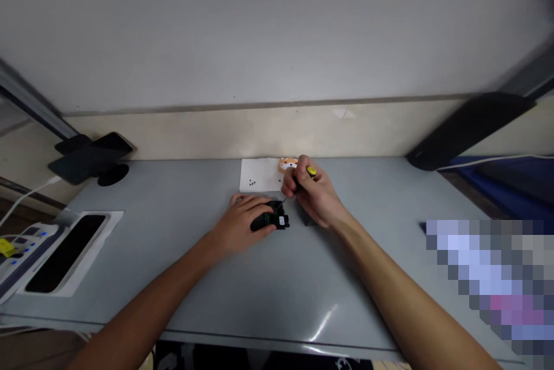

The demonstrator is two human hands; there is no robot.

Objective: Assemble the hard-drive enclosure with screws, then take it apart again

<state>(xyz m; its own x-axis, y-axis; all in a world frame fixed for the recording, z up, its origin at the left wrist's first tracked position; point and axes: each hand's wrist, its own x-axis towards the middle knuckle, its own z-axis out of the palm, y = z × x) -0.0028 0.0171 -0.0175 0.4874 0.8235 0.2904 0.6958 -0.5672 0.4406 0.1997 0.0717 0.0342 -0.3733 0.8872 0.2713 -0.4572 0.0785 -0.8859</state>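
My left hand [244, 220] is closed around a small black electronic device [281, 221], whose green circuit board shows beside a white label. In my right hand [315, 188] is a screwdriver [311, 171] with a yellow-ended handle, tilted so that its thin shaft comes down onto the device. Whether the tip sits in a screw is too small to tell. Behind the hands lies a white sheet of paper [259, 171] with several tiny dark pieces [251, 183] that look like screws. An orange-and-white animal-face item [288, 164] overlaps the sheet, partly covered by my right hand.
A phone [93, 156] leans on a stand at the back left. Another dark-screened phone [67, 251] lies on white paper, near a power strip [26, 254] with cables. At the back right stands a black column [471, 130]; a blurred-out patch [489, 283] covers the right side.
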